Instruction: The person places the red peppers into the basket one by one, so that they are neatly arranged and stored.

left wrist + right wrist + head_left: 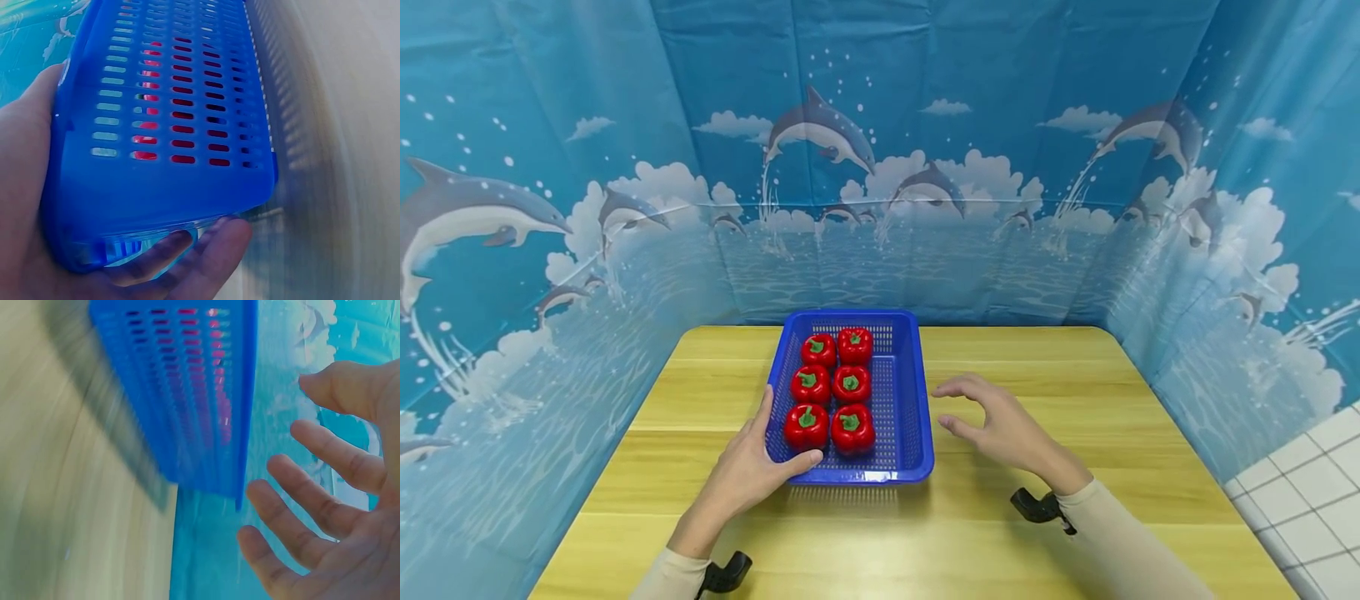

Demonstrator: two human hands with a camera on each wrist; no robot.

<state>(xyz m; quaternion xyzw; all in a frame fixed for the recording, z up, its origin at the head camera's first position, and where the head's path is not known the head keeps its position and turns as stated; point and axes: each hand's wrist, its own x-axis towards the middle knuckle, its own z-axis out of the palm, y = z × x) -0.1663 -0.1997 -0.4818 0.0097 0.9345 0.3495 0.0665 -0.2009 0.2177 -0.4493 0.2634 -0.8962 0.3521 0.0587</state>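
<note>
On the yellow wooden bench (1075, 392), slightly left of centre, stood a blue perforated basket (901, 400) with its long axis running from 6 to 12 o'clock, away from the person. Six red peppers (830, 386) filled its left half in two rows of three, so the load sat toward 9 o'clock and the right half lay bare. The left hand (747, 467) had the grip on the basket at its near left corner, about 7 o'clock of the basket: the thumb curled over the near rim beside the closest pepper, the fingers lying along the left wall, and the left wrist view showed fingertips (206, 250) tucked under the corner. The right hand (1000, 425) hovered at 3 o'clock of the basket, just beside the right wall but apart from it, fingers spread and lightly bent, holding nothing; the right wrist view confirmed a gap between the fingers (300, 506) and the blue wall. The basket thus lay between the two hands, with only the left in contact. A dolphin-print backdrop (880, 167) enclosed the bench on three sides.
</note>
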